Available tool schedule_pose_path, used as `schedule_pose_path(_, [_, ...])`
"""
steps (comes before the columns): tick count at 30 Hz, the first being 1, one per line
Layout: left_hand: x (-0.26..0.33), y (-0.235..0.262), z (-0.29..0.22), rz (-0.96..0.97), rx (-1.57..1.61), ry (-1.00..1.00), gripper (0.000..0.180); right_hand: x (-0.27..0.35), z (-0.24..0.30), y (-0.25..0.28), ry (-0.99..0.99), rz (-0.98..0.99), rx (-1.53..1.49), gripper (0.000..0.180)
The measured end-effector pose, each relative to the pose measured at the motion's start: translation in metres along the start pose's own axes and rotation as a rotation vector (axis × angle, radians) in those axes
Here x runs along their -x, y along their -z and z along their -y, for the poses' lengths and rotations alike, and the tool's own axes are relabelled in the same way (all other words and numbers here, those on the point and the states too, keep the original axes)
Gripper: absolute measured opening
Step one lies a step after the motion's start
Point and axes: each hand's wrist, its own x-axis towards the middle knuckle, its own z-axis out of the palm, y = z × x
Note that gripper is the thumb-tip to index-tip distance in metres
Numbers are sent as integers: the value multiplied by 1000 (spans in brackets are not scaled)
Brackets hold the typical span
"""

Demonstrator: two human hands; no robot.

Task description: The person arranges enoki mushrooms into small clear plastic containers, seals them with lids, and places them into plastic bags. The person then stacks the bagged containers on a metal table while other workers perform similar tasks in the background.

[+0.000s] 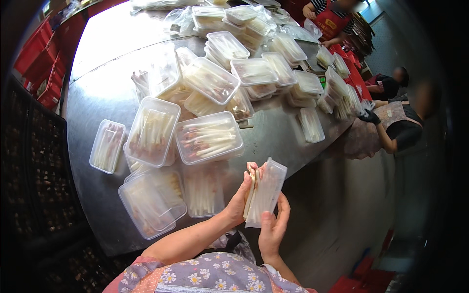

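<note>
Smooth metal is presented by the tabletop (273, 139), beside whose edge a translucent box (267, 193) is held up, tilted on its side. Its face is pressed by the thumb of the right hand (273, 228), by which it is gripped; pale sticks (250, 198) are clasped against it by the left hand (239, 199). Beyond, boxes of similar sticks (210, 137) are loosely stacked, and farther back more boxes (254, 72) are heaped. At far right, dark gloves (370, 116) are worn by a co-worker (400, 124); behind, a red apron (330, 23) is seen.
</note>
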Motion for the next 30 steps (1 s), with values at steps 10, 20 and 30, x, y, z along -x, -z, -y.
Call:
schedule_pose_path(10, [4, 8, -19, 176, 206, -179, 59, -4, -5, -14, -25, -34, -207, 57])
schedule_pose_path(20, [6, 18, -37, 232, 247, -77, 65, -8, -3, -18, -17, -52, -214, 56])
schedule_pose_path(30, [5, 6, -52, 234, 333, -64, 40, -12, 13, -13, -8, -76, -207, 54])
